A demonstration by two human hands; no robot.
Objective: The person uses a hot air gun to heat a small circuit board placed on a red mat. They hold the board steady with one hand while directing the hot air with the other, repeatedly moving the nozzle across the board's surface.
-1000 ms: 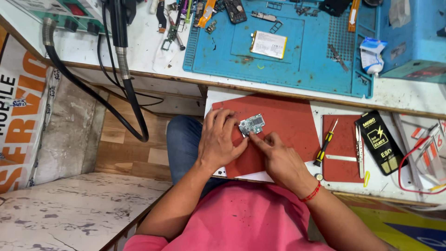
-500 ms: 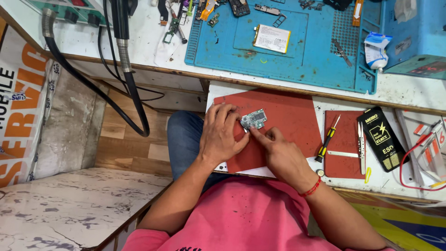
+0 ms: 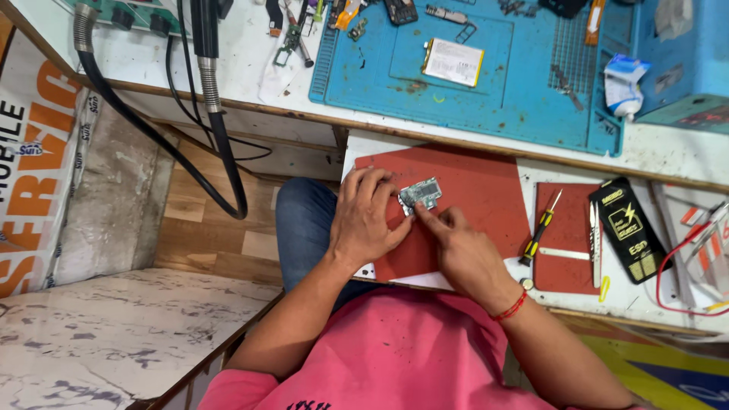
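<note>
From the head view, a small circuit board point(image 3: 420, 194) is lying on the red mat point(image 3: 486, 190), near its upper left part. The left hand point(image 3: 367, 220) is resting curled at the board's left edge, fingertips touching it. The right hand point(image 3: 459, 247) is pressing an extended index finger against the board's lower edge, its other fingers folded. A yellow-handled screwdriver point(image 3: 541, 228) is lying right of the mat.

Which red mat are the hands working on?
The bigger red mat, right under both hands, with the small circuit board on it. The smaller red mat to its right only holds a screwdriver.
</note>
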